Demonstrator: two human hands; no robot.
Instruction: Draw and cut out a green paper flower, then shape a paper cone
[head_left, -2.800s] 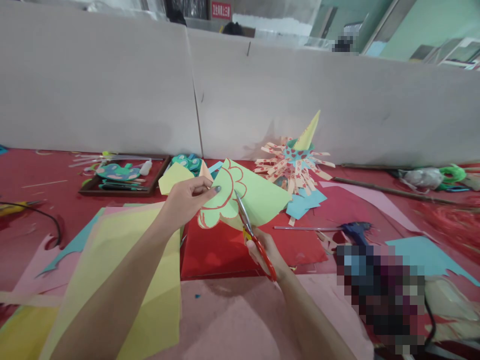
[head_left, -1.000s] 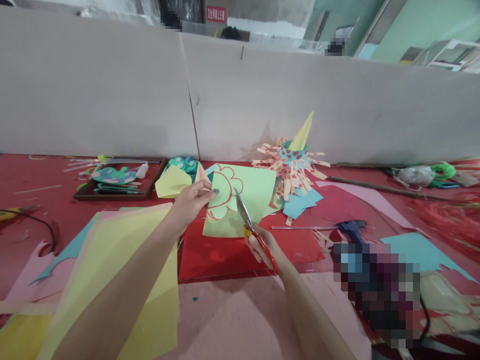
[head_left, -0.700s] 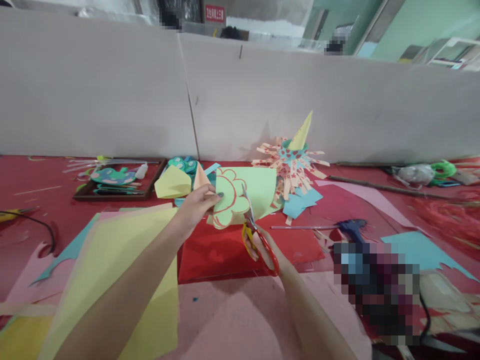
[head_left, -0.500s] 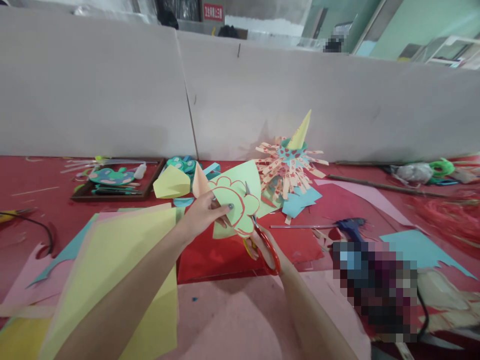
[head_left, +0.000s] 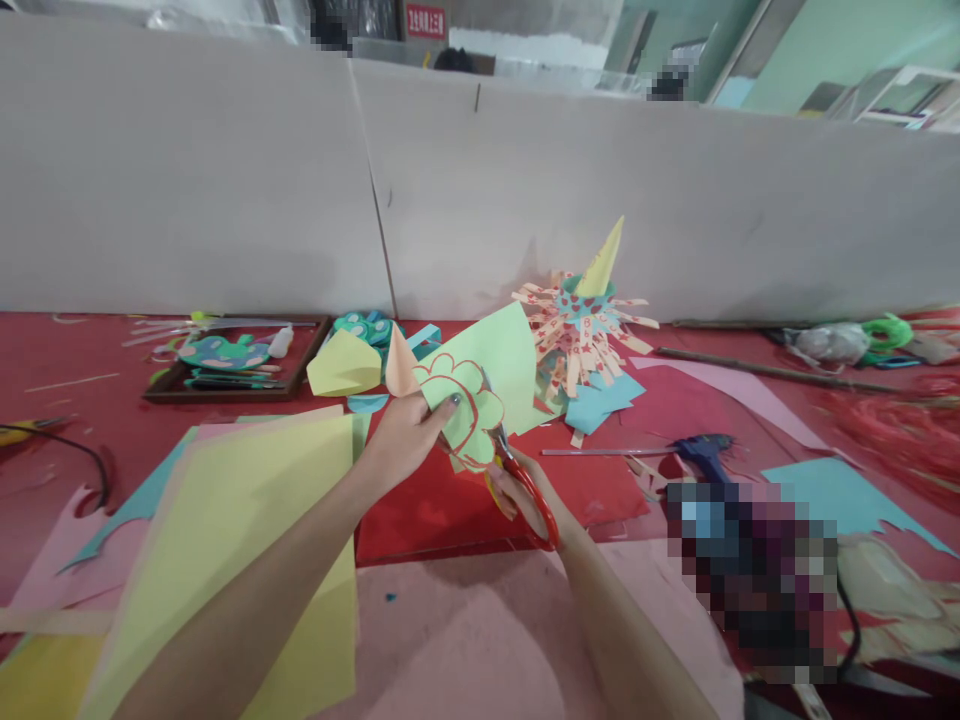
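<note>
My left hand (head_left: 409, 432) pinches a sheet of light green paper (head_left: 510, 350) with the thumb on top. A scalloped shape and an inner curve are drawn on the paper in red line. My right hand (head_left: 517, 485) grips scissors (head_left: 541, 505) with red and yellow handles. Their blades lie at the right side of the scalloped outline, with the paper between them. Part of the sheet bends away behind the blades. Fingers of my left hand under the paper are hidden.
Yellow paper sheets (head_left: 262, 520) lie at left, below a brown tray (head_left: 225, 393) of craft tools. A fringed paper craft with a yellow cone (head_left: 602, 262) stands by the white partition (head_left: 262, 200). A dark blue glue gun (head_left: 705, 455) and blue paper (head_left: 847, 490) lie at right.
The scissors have shifted slightly left along the outline at the paper's right side. More of the green sheet now stands apart to the right, beyond the blades. My left hand stays on the paper.
</note>
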